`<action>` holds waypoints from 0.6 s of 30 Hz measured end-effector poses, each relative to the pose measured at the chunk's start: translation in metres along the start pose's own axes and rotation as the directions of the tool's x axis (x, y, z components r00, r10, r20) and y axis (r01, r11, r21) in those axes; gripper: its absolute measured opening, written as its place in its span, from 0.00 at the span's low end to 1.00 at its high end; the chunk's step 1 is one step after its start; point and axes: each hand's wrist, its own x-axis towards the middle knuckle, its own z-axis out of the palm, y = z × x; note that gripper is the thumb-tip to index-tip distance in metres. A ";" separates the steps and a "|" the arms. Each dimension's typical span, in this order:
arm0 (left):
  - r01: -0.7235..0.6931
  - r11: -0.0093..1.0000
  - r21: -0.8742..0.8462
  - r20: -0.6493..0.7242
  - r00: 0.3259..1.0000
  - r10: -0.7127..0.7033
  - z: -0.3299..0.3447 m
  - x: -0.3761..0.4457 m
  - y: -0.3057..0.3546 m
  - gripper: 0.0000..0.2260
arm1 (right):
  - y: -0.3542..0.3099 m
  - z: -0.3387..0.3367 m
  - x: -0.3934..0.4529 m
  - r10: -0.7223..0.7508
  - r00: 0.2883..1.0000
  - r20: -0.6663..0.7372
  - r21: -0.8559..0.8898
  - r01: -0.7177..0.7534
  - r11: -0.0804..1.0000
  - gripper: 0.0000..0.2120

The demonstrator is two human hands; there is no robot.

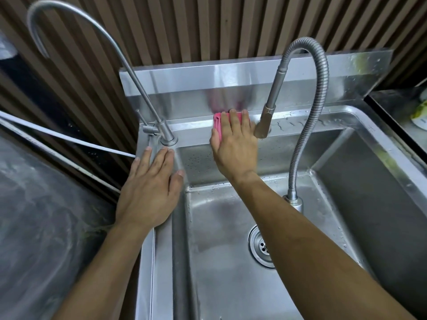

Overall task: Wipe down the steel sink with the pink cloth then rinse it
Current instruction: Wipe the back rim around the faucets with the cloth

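This is a kitchen washing-up corner. A deep stainless steel sink (381,144) with a round slotted drain (262,247) fills the view, its raised steel splashback (184,84) rising just beyond the fingertips. A slim curved steel gooseneck tap (143,93) stands just beyond the left fingers; a ribbed flexible steel spray hose (322,72) arches to the right of the right fingers. Brown vertical slatted wall panelling (208,26) backs it, well beyond both hands.
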 end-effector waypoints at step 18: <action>-0.002 0.999 0.040 0.013 1.000 0.002 0.001 0.000 -0.002 0.35 | 0.008 0.001 0.004 -0.096 0.995 0.023 0.040 0.095 0.995 0.26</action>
